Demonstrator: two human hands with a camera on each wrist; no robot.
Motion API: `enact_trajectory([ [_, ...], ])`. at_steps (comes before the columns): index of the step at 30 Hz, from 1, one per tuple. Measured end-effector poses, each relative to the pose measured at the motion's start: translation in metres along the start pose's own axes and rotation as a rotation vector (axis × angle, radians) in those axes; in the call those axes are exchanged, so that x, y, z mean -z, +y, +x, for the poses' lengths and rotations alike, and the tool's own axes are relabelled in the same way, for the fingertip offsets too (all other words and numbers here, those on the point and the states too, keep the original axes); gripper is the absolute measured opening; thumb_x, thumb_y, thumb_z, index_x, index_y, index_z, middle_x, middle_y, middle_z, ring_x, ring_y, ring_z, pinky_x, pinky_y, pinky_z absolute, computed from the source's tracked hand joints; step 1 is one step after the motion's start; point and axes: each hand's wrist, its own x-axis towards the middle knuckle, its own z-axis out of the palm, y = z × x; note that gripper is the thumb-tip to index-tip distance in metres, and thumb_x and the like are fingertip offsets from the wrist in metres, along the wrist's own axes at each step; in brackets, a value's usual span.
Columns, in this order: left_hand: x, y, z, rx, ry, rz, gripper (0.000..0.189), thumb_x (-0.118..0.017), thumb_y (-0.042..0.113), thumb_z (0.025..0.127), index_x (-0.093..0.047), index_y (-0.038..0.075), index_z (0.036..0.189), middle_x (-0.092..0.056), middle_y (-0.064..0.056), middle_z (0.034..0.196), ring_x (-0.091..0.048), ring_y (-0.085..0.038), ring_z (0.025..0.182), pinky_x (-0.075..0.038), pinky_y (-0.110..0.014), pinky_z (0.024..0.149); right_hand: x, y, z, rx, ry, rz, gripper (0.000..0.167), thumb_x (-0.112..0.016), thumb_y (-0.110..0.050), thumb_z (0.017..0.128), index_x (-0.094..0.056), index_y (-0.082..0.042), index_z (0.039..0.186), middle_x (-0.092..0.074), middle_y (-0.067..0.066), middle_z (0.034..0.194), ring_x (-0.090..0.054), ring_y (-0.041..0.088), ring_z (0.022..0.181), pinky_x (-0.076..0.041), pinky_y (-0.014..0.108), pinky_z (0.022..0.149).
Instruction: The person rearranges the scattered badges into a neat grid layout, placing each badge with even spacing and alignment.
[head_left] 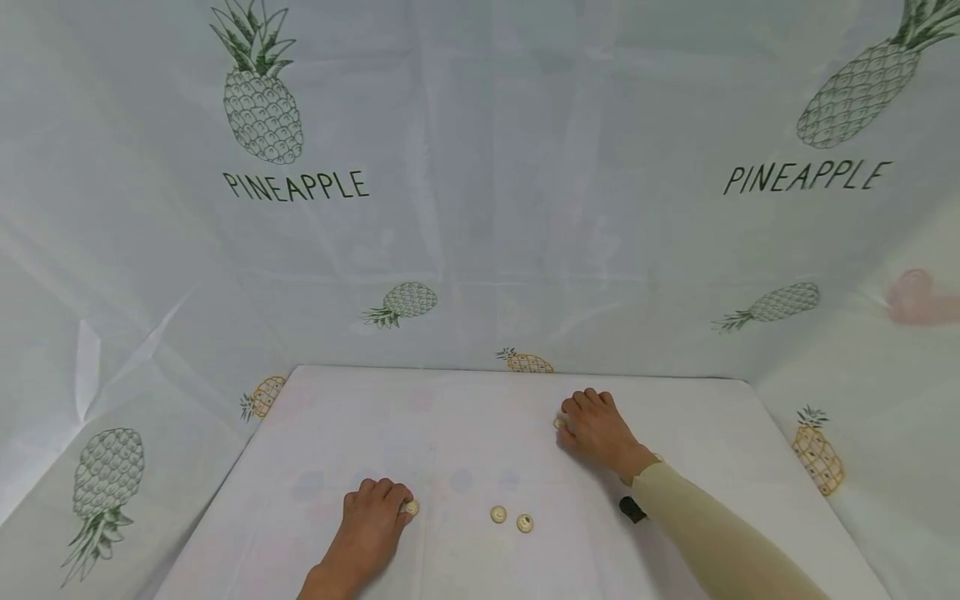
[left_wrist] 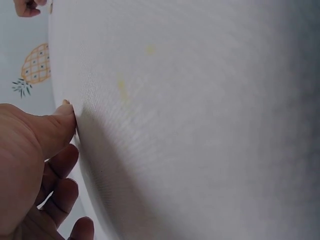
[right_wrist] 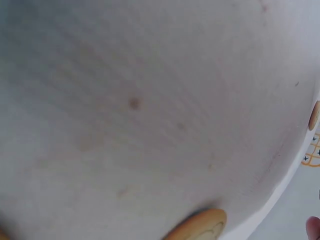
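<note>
At the table (head_left: 465, 433), hands (head_left: 372, 521) (head_left: 597, 429) well apart

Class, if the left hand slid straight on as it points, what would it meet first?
Probably the hanging cloth: beyond the left hand and the disc it pinches, the table looks free, though depth is unclear.

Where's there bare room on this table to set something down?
The table is bare between the left hand and the back edge, and between the right sleeve and the right edge. It is crowded at front center, where two pale discs lie near a third disc pinched by the left hand; the right hand, with another disc, is farther back.
</note>
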Motion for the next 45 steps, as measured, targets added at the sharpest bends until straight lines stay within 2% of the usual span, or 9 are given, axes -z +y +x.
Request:
enact_trajectory([
  [5,0.000,0.000,-0.001,-0.004,-0.002,0.005,0.020,-0.081,0.026,0.092,-0.068,0.022,0.106,-0.063,0.008,0.102,-0.054,-0.018,0.097,-0.046,-0.046,0.081,0.004,0.000,-0.005,0.006,0.027,-0.008,0.021,-0.073,-0.024,0.092,-0.064,-0.006,0.099,-0.055,0.005,0.088,-0.050,0.027,0.084,-0.043,0.046,0.081],
  [15,0.001,0.001,0.000,-0.003,0.000,0.019,0.019,-0.081,0.026,0.093,-0.068,0.021,0.106,-0.064,0.006,0.104,-0.055,-0.019,0.099,-0.048,-0.049,0.083,0.029,0.013,-0.035,-0.074,-0.060,-0.002,0.024,-0.074,-0.027,0.097,-0.066,-0.007,0.109,-0.062,0.004,0.101,-0.052,0.025,0.095,-0.044,0.047,0.089],
  [20,0.003,0.002,-0.001,-0.003,0.006,0.012,0.019,-0.081,0.025,0.093,-0.068,0.020,0.106,-0.063,0.006,0.103,-0.055,-0.019,0.099,-0.047,-0.049,0.083,0.038,0.020,-0.051,-0.094,-0.064,0.000,0.024,-0.077,-0.025,0.096,-0.067,-0.007,0.108,-0.063,0.004,0.101,-0.053,0.026,0.096,-0.044,0.049,0.089],
  [25,0.003,0.002,-0.002,-0.002,0.004,0.006,0.019,-0.081,0.025,0.093,-0.068,0.019,0.107,-0.063,0.006,0.103,-0.055,-0.019,0.098,-0.047,-0.048,0.082,0.046,0.024,-0.070,-0.037,-0.027,-0.003,0.023,-0.085,-0.016,0.088,-0.070,-0.011,0.105,-0.063,0.002,0.100,-0.055,0.024,0.094,-0.045,0.047,0.086],
  [31,0.003,0.003,-0.001,0.005,-0.001,0.000,0.019,-0.081,0.024,0.093,-0.068,0.019,0.107,-0.064,0.006,0.103,-0.055,-0.019,0.099,-0.047,-0.049,0.083,0.054,0.028,-0.091,0.040,0.002,0.040,0.028,-0.087,-0.010,0.083,-0.072,-0.013,0.106,-0.063,0.000,0.103,-0.054,0.021,0.096,-0.044,0.046,0.086],
  [37,0.002,0.002,-0.001,0.009,-0.004,-0.006,0.019,-0.080,0.024,0.093,-0.068,0.019,0.107,-0.065,0.005,0.105,-0.055,-0.020,0.100,-0.047,-0.050,0.084,0.059,0.028,-0.105,0.040,-0.008,0.070,0.034,-0.092,-0.014,0.080,-0.073,-0.014,0.108,-0.064,-0.002,0.105,-0.054,0.019,0.097,-0.044,0.044,0.084],
  [45,0.002,0.001,-0.002,-0.005,0.004,-0.018,0.019,-0.081,0.023,0.093,-0.068,0.020,0.106,-0.063,0.007,0.103,-0.054,-0.019,0.098,-0.047,-0.047,0.081,0.054,0.028,-0.115,0.038,-0.017,0.070,0.031,-0.094,-0.016,0.079,-0.074,-0.018,0.103,-0.063,-0.007,0.100,-0.052,0.013,0.094,-0.044,0.041,0.082],
])
